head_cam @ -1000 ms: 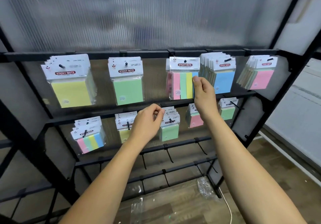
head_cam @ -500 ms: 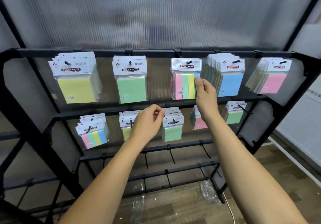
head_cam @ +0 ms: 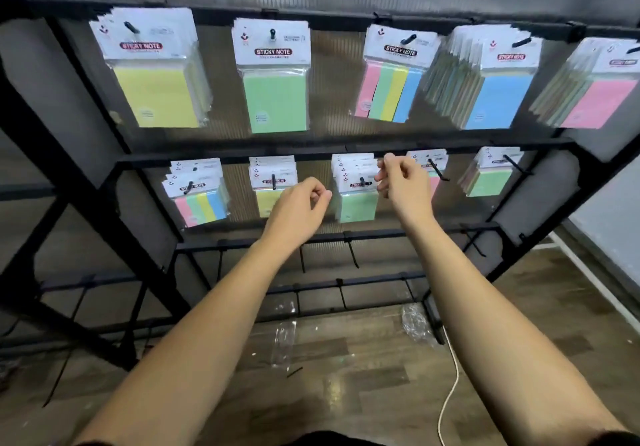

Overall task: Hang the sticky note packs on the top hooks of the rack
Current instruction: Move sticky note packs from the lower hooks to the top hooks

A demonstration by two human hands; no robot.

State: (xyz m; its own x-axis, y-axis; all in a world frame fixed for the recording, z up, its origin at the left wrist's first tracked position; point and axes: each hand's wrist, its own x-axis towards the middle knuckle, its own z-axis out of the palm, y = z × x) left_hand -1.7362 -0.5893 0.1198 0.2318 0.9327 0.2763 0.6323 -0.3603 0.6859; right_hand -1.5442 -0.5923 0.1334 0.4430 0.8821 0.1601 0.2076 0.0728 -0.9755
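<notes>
Sticky note packs hang on all 5 top hooks of the rack (head_cam: 52, 155), well above both hands. Left to right up there: yellow pack stack (head_cam: 156, 94), green pack (head_cam: 275, 101), striped pack (head_cam: 389, 91), thick blue stack (head_cam: 498, 99), pink stack (head_cam: 595, 103), cut by the right frame edge.

Second row, at hand level: small striped packs (head_cam: 201, 203) left of the left hand, small yellow packs (head_cam: 268, 201) partly behind it, small green packs (head_cam: 356, 205) between the 2 hands, a pink-tinted pack (head_cam: 433, 182) mostly behind the right hand, pale green packs (head_cam: 488, 182) right of it.

Left hand (head_cam: 298, 208): fingers loosely curled, thumb near index, nothing visible in it. Right hand (head_cam: 401, 186): fingers curled, tips close together; I cannot tell if it pinches a card edge or is empty, too blurred.

Progress judgement: top row is partly filled, lower-row packs are left to move up, next pick likely from the green or pink lower hook.

Hard to read: pack counts per hook, small label print. Lower bars below the hands carry bare hooks. Floor beneath shows plastic wrap (head_cam: 284, 341) and a white cable (head_cam: 450, 386).
</notes>
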